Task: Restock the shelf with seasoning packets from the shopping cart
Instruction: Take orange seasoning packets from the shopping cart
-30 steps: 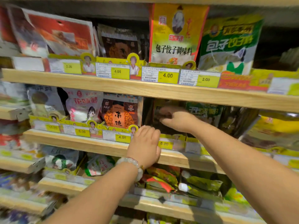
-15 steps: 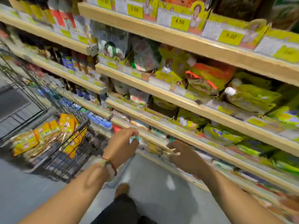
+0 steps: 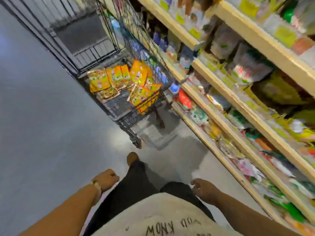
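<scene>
The left hand (image 3: 106, 179), with a pale beaded bracelet (image 3: 96, 184) worn at its wrist, was held low beside the left thigh with its fingers loosely curled, and nothing was gripped in it. The right hand (image 3: 203, 189) was held at the same height on the other side, just clear of the hip, its fingers likewise loosely bent and empty. Between the two forearms, dark trousers (image 3: 136, 184) and the hem of a light-coloured shirt with dark printed lettering (image 3: 163, 218) were seen, and one brown shoe (image 3: 132, 158) was planted on the grey, smooth floor (image 3: 42, 133). Further ahead, well apart from both hands, a dark wire-mesh shopping cart (image 3: 119, 114) was parked close beside the shelving. The yellow and orange seasoning packets (image 3: 122, 82) were piled loosely in the near end of its basket, several leaning against the mesh wall on the shelf side. Along the right, light wooden shelves (image 3: 238, 103) ran in tiers away from the viewer, and they were filled with blurred packets in green, yellow, red and white, with yellow price tags (image 3: 284, 35) fixed along their front edges. The goods on the shelves were too smeared by motion for labels to be read.
</scene>
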